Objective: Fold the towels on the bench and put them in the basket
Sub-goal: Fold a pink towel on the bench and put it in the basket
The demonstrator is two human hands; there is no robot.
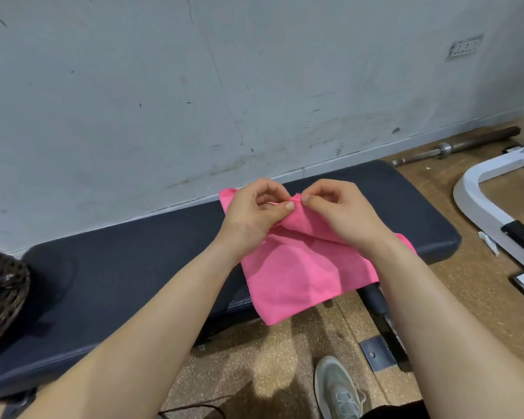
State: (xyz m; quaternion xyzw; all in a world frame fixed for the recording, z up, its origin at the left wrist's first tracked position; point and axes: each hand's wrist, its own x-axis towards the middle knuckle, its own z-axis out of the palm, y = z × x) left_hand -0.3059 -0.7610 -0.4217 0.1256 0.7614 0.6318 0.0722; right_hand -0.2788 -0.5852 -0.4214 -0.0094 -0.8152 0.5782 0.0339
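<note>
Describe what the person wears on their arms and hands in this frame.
Left hand and right hand are bare: no gloves, rings, watch or bracelet visible. Both forearms are uncovered, with no sleeve showing up to the frame's edge.

towel [297, 276] is reading as soft matt cloth, fine nap; bench [127, 267] pad is showing smooth dark vinyl-like skin, faint sheen; basket [3, 285] is looking coarse, woven; floor [254, 358] is showing rough speckled cork-like finish; wall [254, 86] matt scuffed paint; bar [466, 143] dull metal; frame [478, 207] glossy white
</note>
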